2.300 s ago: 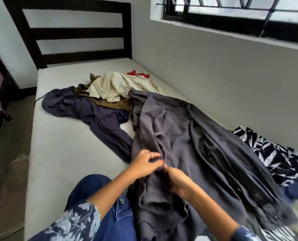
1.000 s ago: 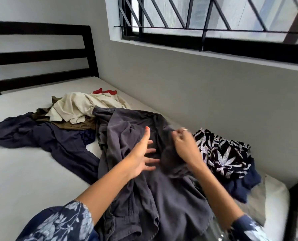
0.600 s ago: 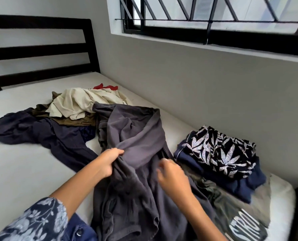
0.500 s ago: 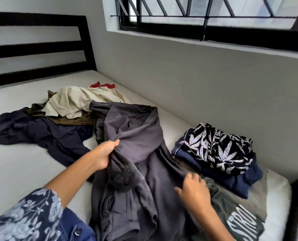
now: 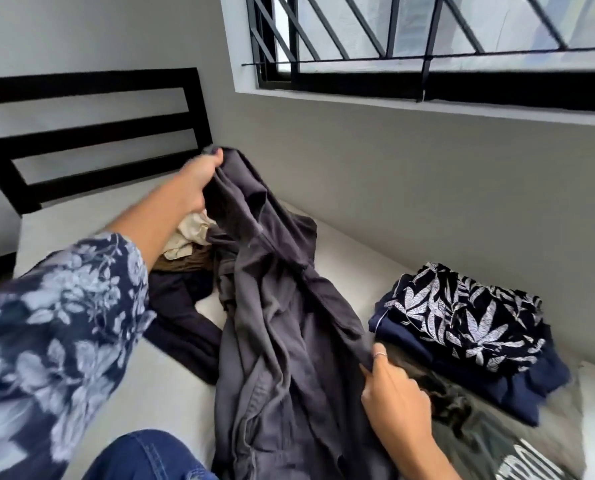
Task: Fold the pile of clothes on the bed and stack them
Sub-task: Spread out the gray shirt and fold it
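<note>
Bed (image 5: 81, 358): a pale mattress is set against a grey wall under a barred window (image 5: 427, 39), with a dark slatted headboard (image 5: 91, 126) at its far end.
Grey garment (image 5: 282, 341): it is stretched along the mattress, one end lifted, apparently so that it can be straightened for folding.
Left hand (image 5: 199, 183): the raised end is clenched in it, high near the headboard.
Right hand (image 5: 389, 386): the near edge is pinched, holding the cloth taut.
Folded stack (image 5: 469, 327): a leaf-print piece is laid on navy ones beside the wall, kept apart from the unfolded pile (image 5: 188, 244).
Change: half a second earlier the left hand was held low over the garment; it has since been raised.
</note>
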The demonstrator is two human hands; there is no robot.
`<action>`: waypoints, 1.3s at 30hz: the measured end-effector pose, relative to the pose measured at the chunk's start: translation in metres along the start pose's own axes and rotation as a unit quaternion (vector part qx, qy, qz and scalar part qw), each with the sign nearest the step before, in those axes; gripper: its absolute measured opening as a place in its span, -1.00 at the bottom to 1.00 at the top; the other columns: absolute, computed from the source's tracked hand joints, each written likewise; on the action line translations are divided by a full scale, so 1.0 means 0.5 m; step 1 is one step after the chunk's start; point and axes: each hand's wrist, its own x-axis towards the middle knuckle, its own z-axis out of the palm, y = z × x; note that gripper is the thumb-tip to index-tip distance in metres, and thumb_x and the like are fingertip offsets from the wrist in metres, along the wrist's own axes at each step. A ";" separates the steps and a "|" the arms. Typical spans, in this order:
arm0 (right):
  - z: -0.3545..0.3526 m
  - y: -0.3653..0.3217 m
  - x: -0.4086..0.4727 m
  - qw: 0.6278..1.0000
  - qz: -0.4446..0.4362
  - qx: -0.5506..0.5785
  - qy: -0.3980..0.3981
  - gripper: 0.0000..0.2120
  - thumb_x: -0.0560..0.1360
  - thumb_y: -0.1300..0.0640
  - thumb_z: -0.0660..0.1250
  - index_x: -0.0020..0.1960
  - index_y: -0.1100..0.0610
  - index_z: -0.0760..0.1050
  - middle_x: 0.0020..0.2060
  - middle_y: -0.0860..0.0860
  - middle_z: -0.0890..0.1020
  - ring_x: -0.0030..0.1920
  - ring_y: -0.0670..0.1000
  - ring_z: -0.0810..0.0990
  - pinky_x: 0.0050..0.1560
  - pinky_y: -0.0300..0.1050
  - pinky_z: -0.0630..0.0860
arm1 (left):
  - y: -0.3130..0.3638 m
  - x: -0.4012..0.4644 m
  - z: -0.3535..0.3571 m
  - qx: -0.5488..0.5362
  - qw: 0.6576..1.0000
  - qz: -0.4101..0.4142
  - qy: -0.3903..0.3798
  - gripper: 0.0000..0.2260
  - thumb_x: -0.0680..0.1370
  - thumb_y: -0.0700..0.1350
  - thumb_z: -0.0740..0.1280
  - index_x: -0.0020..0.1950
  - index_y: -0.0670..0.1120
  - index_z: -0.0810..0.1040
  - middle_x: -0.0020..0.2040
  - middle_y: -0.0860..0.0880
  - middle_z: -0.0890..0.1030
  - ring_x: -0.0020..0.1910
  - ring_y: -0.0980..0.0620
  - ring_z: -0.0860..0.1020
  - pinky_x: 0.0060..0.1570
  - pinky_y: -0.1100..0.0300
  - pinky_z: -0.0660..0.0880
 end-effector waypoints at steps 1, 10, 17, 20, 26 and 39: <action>-0.007 -0.025 -0.013 0.999 -0.037 0.015 -0.002 -0.56 0.61 0.10 0.07 0.46 -0.01 0.09 0.20 0.03 0.54 0.25 0.10 0.50 0.13 -0.02 0.39 | 0.029 0.000 -0.007 0.009 1.000 0.012 0.010 -0.69 0.61 0.13 0.19 -0.14 -0.09 0.47 0.19 -0.14 0.55 0.09 -0.04 0.53 0.17 0.04 0.45; 0.043 -0.161 -0.067 0.903 -0.303 -0.077 -0.296 -0.59 0.59 -0.01 0.22 0.41 0.04 0.30 0.36 0.15 0.41 0.36 0.20 0.38 0.26 0.10 0.34 | 0.124 0.021 -0.148 0.055 0.991 0.062 0.106 -0.62 0.59 0.17 0.19 0.24 -0.06 0.48 0.12 -0.04 0.59 0.07 -0.01 0.54 0.07 0.09 0.47; 0.027 -0.128 0.045 0.855 -0.316 -0.084 -0.403 -0.44 0.55 -0.31 0.10 0.00 0.17 0.54 -0.02 0.23 0.65 -0.03 0.17 0.63 0.07 0.01 0.52 | 0.071 0.019 -0.240 0.123 0.978 0.105 0.132 -0.64 0.61 0.02 0.24 0.37 -0.08 0.41 0.28 -0.09 0.53 0.23 -0.05 0.51 0.27 0.01 0.42; 0.009 -0.145 0.137 0.911 -0.263 0.047 -0.315 -0.50 0.59 -0.24 0.08 -0.13 0.17 0.50 -0.22 0.18 0.61 -0.21 0.16 0.61 -0.12 -0.07 0.52 | 0.060 0.005 -0.236 0.185 0.971 0.116 0.103 -0.64 0.58 -0.02 0.31 0.34 -0.10 0.42 0.23 -0.06 0.53 0.13 -0.01 0.51 0.13 0.13 0.43; -0.064 -0.206 0.216 0.766 -0.058 0.596 -0.234 -0.58 0.60 -0.17 0.10 0.11 0.17 0.47 -0.16 0.13 0.58 -0.26 0.03 0.58 -0.18 -0.13 0.52 | 0.067 -0.088 -0.164 0.308 0.934 0.146 -0.106 -0.85 0.57 -0.14 0.33 0.11 0.05 0.52 0.05 0.07 0.62 -0.02 0.16 0.59 -0.03 0.36 0.53; 0.112 -0.091 0.106 0.612 0.135 0.692 -0.357 -0.46 0.60 -0.15 0.13 0.31 0.26 0.47 0.09 0.16 0.66 0.04 0.09 0.65 -0.01 -0.06 0.57 | -0.444 -0.296 0.092 0.642 0.672 -0.085 -0.359 -0.23 0.52 0.39 0.01 0.57 -0.07 0.05 0.57 -0.13 0.01 0.33 -0.14 0.45 0.21 0.05 0.44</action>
